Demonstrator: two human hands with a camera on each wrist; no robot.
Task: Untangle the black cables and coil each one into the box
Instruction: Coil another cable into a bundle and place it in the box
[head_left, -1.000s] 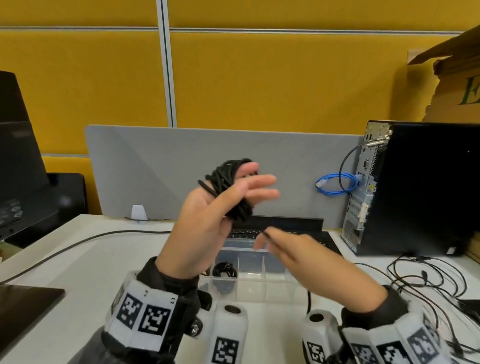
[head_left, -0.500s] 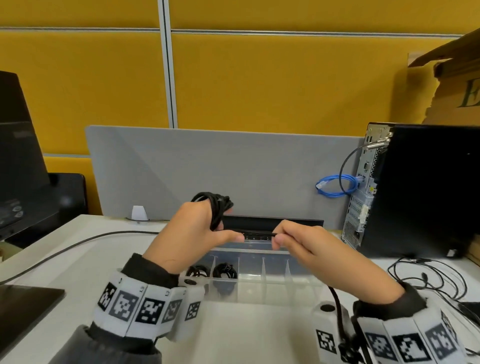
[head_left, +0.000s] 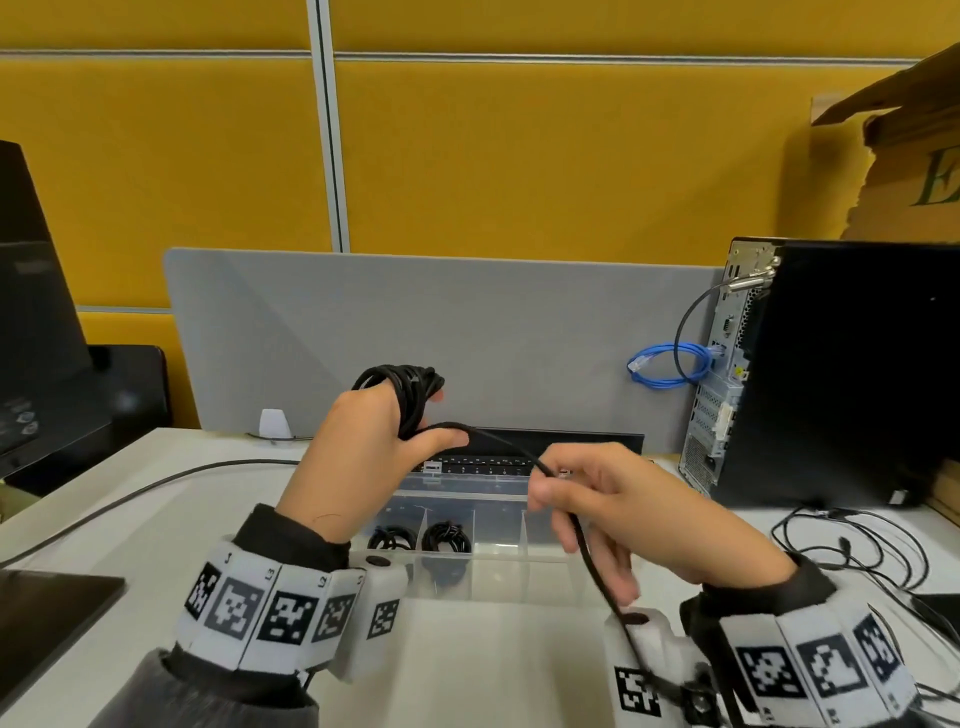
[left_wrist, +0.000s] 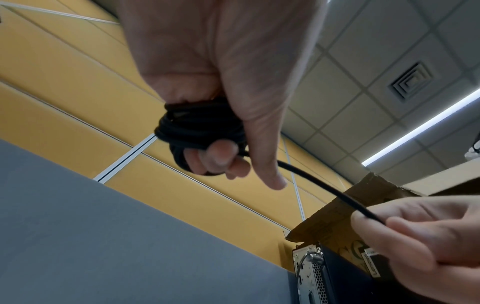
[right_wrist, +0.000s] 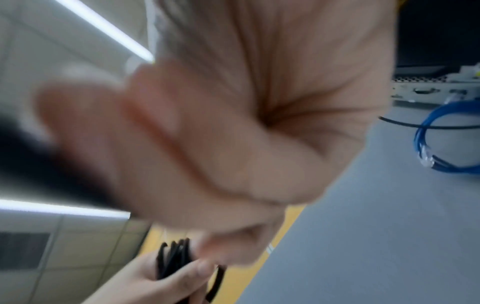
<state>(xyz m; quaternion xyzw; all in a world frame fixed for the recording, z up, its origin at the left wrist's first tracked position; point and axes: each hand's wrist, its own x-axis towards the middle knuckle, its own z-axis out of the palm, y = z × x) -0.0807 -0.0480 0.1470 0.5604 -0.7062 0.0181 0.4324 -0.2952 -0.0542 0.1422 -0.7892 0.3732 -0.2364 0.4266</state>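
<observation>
The left hand (head_left: 363, 452) is raised above the rear left part of the clear compartment box (head_left: 498, 566), which stands on the white table (head_left: 156, 519). A black cable (head_left: 402, 400) is wound in several turns around this hand's fingers (left_wrist: 221, 158), which are curled and clamped on the coil; the thumb points toward the right hand.

One free strand leaves the coil, crosses over the left thumb and runs to the right hand (head_left: 623, 514), held above the right part of the box. The right thumb and forefinger are closed together, pinching the strand. Past the pinch, the strand drops down in front of the box toward the right wrist. The right wrist view is blurred.

Inside the box, two coiled black cables (head_left: 421, 538) lie in adjacent compartments at the left end.

Behind the box lies a black keyboard (head_left: 519, 457), then a grey partition panel (head_left: 467, 332). Right of the box stands a black computer tower (head_left: 831, 374) with a looped blue network cable (head_left: 670, 366) at its rear. Loose thin black cables (head_left: 852, 545) lie on the table right of the box.
</observation>
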